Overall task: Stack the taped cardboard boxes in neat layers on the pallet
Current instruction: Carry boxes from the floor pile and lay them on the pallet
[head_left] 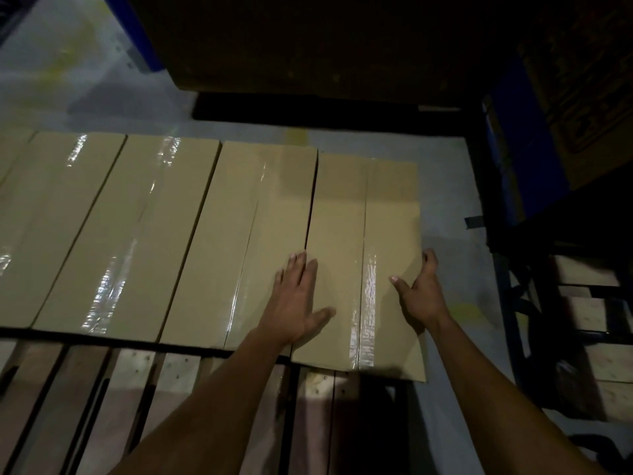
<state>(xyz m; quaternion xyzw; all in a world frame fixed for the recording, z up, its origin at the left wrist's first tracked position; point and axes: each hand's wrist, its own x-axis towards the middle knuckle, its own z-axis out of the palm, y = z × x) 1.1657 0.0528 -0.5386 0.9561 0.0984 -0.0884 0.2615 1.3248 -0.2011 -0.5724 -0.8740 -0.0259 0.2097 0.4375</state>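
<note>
Head view, looking down on a row of taped cardboard boxes laid side by side on a wooden pallet (178, 368). The rightmost box (346, 234) lies with its long axis running away from the person, parallel to its neighbour (246, 234), and its near end sticks out slightly past the neighbour's near edge. A clear tape strip (368, 303) runs lengthwise along its top.

The left hand (294, 303) rests flat across the seam between the two boxes, fingers straight and lightly spread, thumb reaching onto the rightmost box. The right hand (423, 293) sits at that box's right edge, thumb on the top face; its fingers appear to wrap down over the side, though the dim light leaves this uncertain. Both hands thus bracket the box across its short axis, the right hand at the free outer side.

The likely next adjustment is a push away from the person to bring the near ends flush. No box is open and the contents are hidden. Darker cartons (308, 46) stand beyond the row.
</note>
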